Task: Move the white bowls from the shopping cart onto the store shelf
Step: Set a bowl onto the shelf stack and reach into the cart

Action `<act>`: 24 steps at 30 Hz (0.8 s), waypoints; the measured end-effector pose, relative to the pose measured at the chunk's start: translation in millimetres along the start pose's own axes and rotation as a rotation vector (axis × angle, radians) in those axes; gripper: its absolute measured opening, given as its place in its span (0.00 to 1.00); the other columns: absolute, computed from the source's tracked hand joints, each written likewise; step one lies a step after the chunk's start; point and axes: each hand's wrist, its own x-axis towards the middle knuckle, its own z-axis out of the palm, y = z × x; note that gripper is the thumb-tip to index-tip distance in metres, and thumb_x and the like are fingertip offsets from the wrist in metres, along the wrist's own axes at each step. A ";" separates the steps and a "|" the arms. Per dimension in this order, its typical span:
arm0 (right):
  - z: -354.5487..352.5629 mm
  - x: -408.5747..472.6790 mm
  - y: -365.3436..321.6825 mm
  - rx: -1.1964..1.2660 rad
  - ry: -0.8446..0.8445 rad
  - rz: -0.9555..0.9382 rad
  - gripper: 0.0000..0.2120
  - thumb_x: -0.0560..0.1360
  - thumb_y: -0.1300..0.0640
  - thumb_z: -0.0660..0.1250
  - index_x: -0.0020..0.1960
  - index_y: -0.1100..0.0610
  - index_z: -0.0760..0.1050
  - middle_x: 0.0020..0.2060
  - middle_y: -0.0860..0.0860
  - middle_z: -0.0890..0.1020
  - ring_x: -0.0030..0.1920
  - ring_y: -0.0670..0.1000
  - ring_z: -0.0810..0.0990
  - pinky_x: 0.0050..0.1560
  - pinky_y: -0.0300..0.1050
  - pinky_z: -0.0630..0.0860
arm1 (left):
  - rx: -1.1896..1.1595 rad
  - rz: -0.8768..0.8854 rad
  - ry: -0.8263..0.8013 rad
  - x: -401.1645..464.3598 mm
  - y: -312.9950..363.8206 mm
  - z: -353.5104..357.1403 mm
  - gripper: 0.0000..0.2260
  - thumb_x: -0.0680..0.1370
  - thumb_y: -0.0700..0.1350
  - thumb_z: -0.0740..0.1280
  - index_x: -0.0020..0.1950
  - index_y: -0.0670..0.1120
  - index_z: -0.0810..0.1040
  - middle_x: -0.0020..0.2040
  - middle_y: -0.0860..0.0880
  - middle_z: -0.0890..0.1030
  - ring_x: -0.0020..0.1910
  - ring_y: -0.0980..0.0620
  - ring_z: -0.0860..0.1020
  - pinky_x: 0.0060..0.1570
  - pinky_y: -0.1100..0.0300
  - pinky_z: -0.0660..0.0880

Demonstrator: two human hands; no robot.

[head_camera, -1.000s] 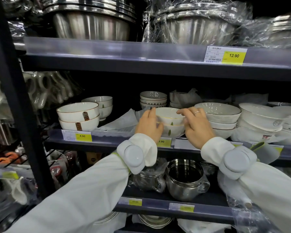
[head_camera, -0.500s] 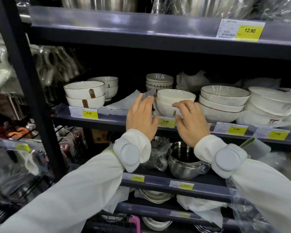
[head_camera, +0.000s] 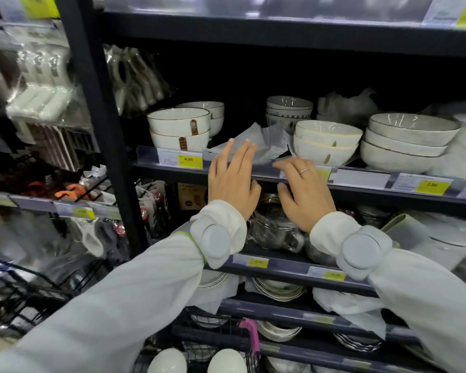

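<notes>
bowls on shelf: two white bowls with a yellowish rim (head_camera: 327, 141) sit nested, right of centre of the frame, on the store shelf (head_camera: 361, 181), so I'd call that pair done
bowls left: at least two more white bowls (head_camera: 197, 362), rounded sides up at the bottom centre, are in the shopping cart (head_camera: 221, 343), so I'd guess the job's partway through. can't see deeper into the cart
left hand: left hand (head_camera: 233, 181) is flat and open, fingers straight, holding nothing, in front of the shelf edge at mid frame
right hand: right hand (head_camera: 304, 193) is also spread open and empty, ring on one finger, just below the stacked pair and not touching it
next bit: looks to me like the hands need to go down to the cart for the next bowl
neighbours: brown-rimmed bowls (head_camera: 179, 130) to the left, wider speckled bowls (head_camera: 404, 142) to the right, crumpled wrapping paper (head_camera: 258, 144) between the left stack and the new pair
readable tags: yellow price tag (head_camera: 189, 159) under the left stack says 4.90
other tags: the one at right (head_camera: 432, 186) looks like 2.90 or 3.90, too blurry to call; lower shelf tags are unreadable, and I see no brand names
</notes>
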 end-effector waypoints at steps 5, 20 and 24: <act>24.4 -7.9 -28.9 0.000 -0.038 -0.026 0.18 0.71 0.61 0.60 0.61 0.57 0.70 0.58 0.55 0.76 0.59 0.58 0.72 0.58 0.53 0.71 | 0.035 0.027 0.001 -20.7 -30.3 2.0 0.30 0.74 0.45 0.61 0.75 0.48 0.57 0.77 0.52 0.59 0.77 0.47 0.51 0.73 0.49 0.53; 126.3 -94.6 -77.8 0.081 -0.253 0.057 0.19 0.71 0.59 0.56 0.61 0.58 0.70 0.59 0.56 0.76 0.59 0.58 0.72 0.57 0.56 0.73 | 0.021 0.020 -0.195 -124.2 -106.9 54.5 0.29 0.72 0.42 0.62 0.74 0.46 0.61 0.75 0.50 0.64 0.76 0.47 0.58 0.70 0.48 0.61; 153.3 -135.8 -90.8 0.102 -0.341 0.107 0.19 0.71 0.58 0.54 0.61 0.57 0.70 0.59 0.55 0.76 0.59 0.57 0.72 0.58 0.54 0.73 | -0.005 -0.037 -0.329 -164.9 -122.5 74.8 0.30 0.74 0.43 0.63 0.75 0.47 0.59 0.76 0.52 0.61 0.77 0.48 0.55 0.71 0.50 0.57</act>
